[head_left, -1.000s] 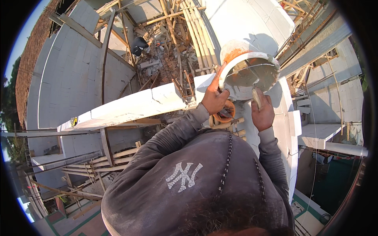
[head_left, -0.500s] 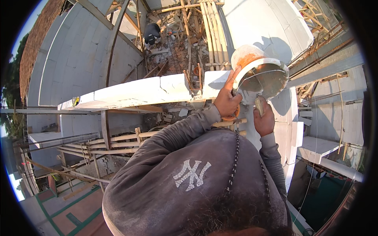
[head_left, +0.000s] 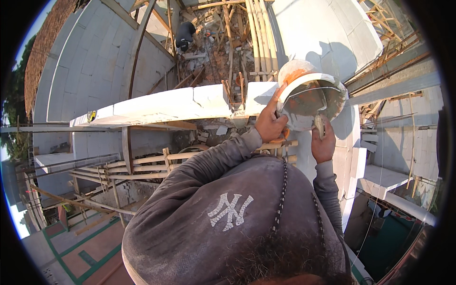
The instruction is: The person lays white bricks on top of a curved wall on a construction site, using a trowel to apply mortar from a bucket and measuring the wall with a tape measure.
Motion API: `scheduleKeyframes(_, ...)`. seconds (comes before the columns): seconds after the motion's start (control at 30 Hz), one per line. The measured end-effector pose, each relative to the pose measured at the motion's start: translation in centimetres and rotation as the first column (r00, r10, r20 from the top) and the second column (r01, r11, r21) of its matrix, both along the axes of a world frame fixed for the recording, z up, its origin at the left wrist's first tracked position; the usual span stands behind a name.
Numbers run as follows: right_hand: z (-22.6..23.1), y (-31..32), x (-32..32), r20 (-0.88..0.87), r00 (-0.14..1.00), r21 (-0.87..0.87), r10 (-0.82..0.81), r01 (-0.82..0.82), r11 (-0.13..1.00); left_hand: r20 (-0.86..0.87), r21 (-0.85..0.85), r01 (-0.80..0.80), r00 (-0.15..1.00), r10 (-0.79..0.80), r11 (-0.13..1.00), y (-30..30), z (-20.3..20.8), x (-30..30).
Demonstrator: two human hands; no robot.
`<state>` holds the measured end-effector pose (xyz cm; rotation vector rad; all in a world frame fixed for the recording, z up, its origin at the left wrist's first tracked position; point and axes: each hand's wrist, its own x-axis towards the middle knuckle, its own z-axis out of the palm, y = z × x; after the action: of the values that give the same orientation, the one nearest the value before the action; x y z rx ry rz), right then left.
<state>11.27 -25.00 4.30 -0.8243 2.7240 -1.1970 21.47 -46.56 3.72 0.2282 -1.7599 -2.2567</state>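
A whitish bucket (head_left: 295, 71) with an orange patch lies tipped on the pale block wall, its mouth turned toward me. My left hand (head_left: 271, 122) is closed on the left side of its rim, the index finger stretched up along the outside. Grey wet mortar (head_left: 304, 109) coats the inside, and a thin wire handle crosses the mouth. In my right hand (head_left: 323, 145) is a trowel (head_left: 318, 125), gripped by its light handle at the lower rim. The trowel's blade reaches into the bucket and is hard to tell from the mortar.
The white block wall top (head_left: 156, 108) curves off to the left, with a yellow-black tape measure (head_left: 91, 116) on it. Bamboo poles (head_left: 137, 168) run below it. Beyond, a person (head_left: 185, 35) bends over rubble (head_left: 216, 52). Deep drops lie on both sides of the wall.
My right hand and the trowel have shifted slightly right along the bucket's mouth. The bucket has turned a little, and my left hand stays on its rim.
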Motion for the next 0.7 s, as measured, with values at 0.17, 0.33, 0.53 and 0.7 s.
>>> scheduleKeyframes(0.17, -0.1, 0.1, 1.5, 0.049, 0.994, 0.068, 0.100, -0.103, 0.992, -0.030, -0.049, -0.049, 0.998, 0.048, 0.998, 0.2, -0.9, 0.0)
scheduleKeyframes(0.33, 0.8, -0.3, 1.5, -0.004, 1.000, 0.041, 0.026, -0.025, 0.999, -0.012, -0.023, -0.031, 0.999, 0.031, 0.999, 0.3, -0.9, 0.3)
scheduleKeyframes(0.53, 0.1, -0.2, 1.7, -0.002, 1.000, 0.046, 0.011, -0.011, 0.999, -0.016, -0.065, -0.029, 0.999, 0.029, 0.997, 0.3, -0.6, 0.5)
scheduleKeyframes(0.7, 0.4, -0.5, 2.0, 0.012, 1.000, 0.065, 0.011, -0.012, 0.998, -0.010, -0.048, -0.022, 1.000, 0.022, 0.999, 0.3, 0.0, 0.6)
